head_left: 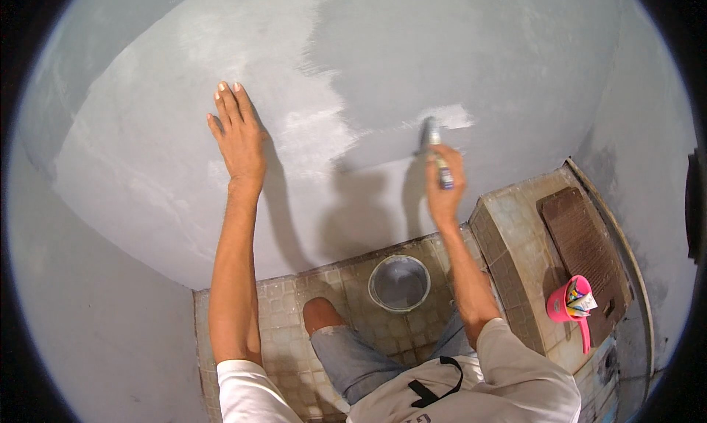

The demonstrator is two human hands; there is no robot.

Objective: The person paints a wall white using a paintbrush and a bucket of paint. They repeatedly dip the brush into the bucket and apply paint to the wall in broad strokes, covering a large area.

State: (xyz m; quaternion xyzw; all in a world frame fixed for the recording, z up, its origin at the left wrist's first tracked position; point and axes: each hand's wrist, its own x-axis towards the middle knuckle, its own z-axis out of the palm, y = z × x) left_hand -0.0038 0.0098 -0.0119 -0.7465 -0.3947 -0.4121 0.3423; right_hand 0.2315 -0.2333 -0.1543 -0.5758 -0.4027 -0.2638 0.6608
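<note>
My right hand (pixel 448 181) is closed round the handle of a paintbrush (pixel 434 137), its bristles against the wall (pixel 442 47) and slightly blurred. Around the bristles runs a short, pale wet-looking streak. My left hand (pixel 240 142) lies flat on the lighter, coated part of the wall to the left, fingers stretched upward. The coated patch meets the darker grey area in a ragged edge between my hands. Below, on the tiled floor by the wall's foot, stands a round bucket (pixel 399 284) with grey paint in it.
A tiled ledge (pixel 515 209) rises at the right. A brown ridged board (pixel 585 239) lies on it, beside a pink dipper (pixel 568 302) holding small packets. Side walls close in at left and right. My bent knee (pixel 322 316) is left of the bucket.
</note>
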